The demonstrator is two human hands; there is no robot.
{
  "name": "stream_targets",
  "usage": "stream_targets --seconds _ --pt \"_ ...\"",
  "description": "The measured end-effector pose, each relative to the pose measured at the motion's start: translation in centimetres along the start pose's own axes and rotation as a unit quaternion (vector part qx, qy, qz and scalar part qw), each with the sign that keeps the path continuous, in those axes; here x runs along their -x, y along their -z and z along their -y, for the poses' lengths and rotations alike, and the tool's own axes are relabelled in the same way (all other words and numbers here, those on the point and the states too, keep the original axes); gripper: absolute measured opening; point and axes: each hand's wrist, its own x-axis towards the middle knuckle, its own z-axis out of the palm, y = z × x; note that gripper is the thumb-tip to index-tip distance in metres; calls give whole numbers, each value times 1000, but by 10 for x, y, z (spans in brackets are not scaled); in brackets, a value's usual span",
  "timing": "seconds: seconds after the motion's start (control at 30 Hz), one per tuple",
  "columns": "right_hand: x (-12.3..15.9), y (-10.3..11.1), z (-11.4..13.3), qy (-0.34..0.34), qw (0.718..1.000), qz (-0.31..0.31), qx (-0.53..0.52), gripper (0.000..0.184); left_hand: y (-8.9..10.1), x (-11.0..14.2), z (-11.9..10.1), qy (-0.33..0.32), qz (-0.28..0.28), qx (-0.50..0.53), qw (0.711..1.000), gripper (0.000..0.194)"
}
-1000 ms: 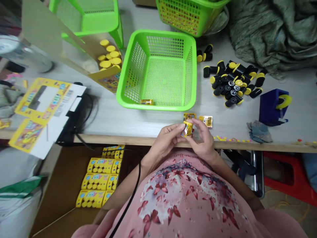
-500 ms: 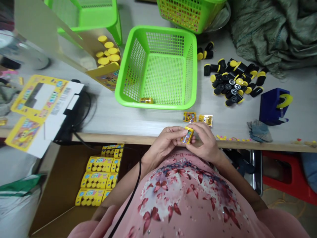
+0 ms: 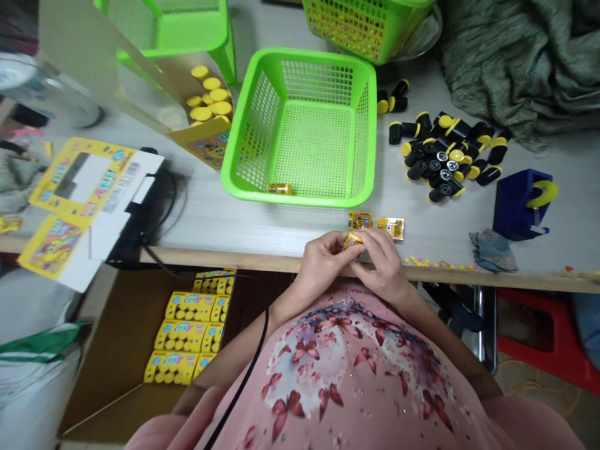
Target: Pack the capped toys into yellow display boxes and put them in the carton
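Note:
At the table's front edge my left hand (image 3: 321, 265) and my right hand (image 3: 382, 259) meet, fingers closed around a small yellow-labelled canister (image 3: 352, 240). Most of it is hidden by my fingers and thumbs. Just beyond them lie two flat printed labels, one yellow label (image 3: 360, 219) and one paler label (image 3: 392, 228). A similar labelled canister (image 3: 279, 189) rests on its side in the near part of the green basket (image 3: 300, 201). To the right is a loose heap of black canisters with yellow caps (image 3: 440, 178).
A blue tape dispenser (image 3: 513, 203) and a crumpled blue cloth (image 3: 493, 250) are at right. An open carton with yellow-capped canisters (image 3: 210, 100) leans left of the basket. Below left, a cardboard box (image 3: 103, 356) holds yellow packs. A flattened printed carton (image 3: 84, 206) lies left.
Both hands still hold the canister but have closed further around it, so less of it shows. It has turned between the fingers. The rest of the table looks unchanged.

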Motion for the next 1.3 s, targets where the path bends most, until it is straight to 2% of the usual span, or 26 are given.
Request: stream_targets --seconds 0.07,0.13,0.2,0.3,0.43,0.63,0.73,0.87,1.0,1.13,1.3 --pt "-2 2 1 -20 999 3 -43 59 6 0 -1 47 72 85 993 33" --pt "-4 6 2 -38 996 16 -80 57 13 0 -2 113 148 158 970 38" --pt "-6 11 4 -43 994 30 -95 61 17 0 -2 159 185 191 951 37" --pt "-7 15 5 -22 996 43 -81 65 16 -1 -1 165 160 199 953 33" --pt "-6 13 6 -3 998 37 -42 57 12 -1 -1 150 119 177 965 32" --pt "4 4 6 1 1000 30 -4 52 11 3 3 98 98 65 988 36" --pt "11 1 5 -8 1000 22 9 57 9 6 4 77 72 33 994 40" --pt "17 -6 9 -17 1000 6 23 63 8 6 5 78 69 50 993 41" --pt "21 -13 14 -56 998 27 17 65 9 6 6 77 59 64 993 40" --pt "20 -17 14 -96 995 4 6 69 9 10 11 109 57 93 988 40" --pt "17 -14 11 -92 995 12 -38 75 11 10 16 92 59 126 986 35"
